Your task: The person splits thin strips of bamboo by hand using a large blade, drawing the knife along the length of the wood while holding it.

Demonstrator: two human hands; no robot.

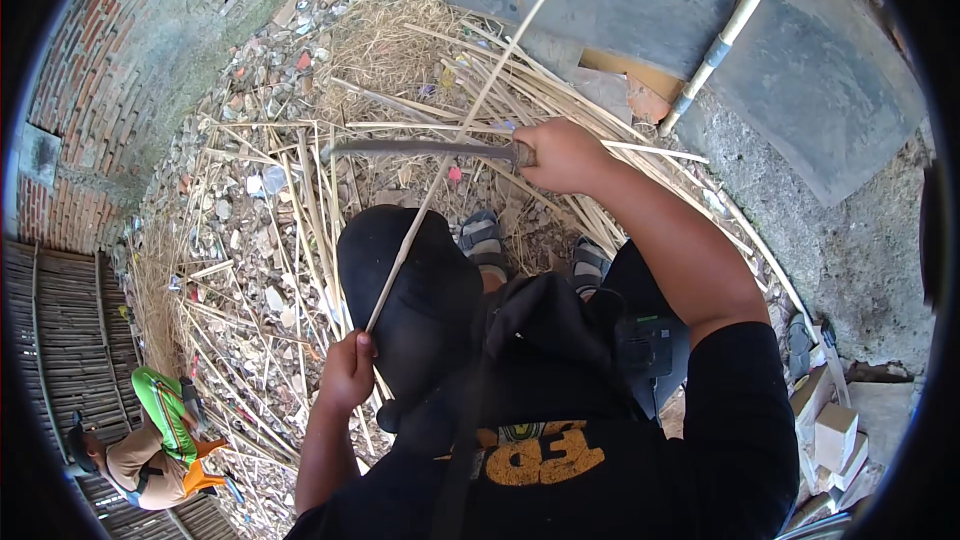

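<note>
My left hand (350, 370) is closed round the lower end of a long, pale bamboo strip (414, 230). The strip slants up and to the right, away from me, its far end standing over the pile of strips. In my right hand (560, 154) is the handle of a machete (400, 148), gripped in a fist. Its long dark blade points left and crosses the strip at about mid-length; whether the edge touches it I cannot tell. A black cap (405, 270) hides part of the ground below the strip.
Many cut bamboo strips (590, 115) lie over rubble beyond my sandalled feet (485, 243). Dry straw (390, 40) is heaped farther off. Another person (150, 460) sits at lower left by a bamboo screen (60, 320). A pale pole (735, 30) leans at right, above wooden blocks (835, 437).
</note>
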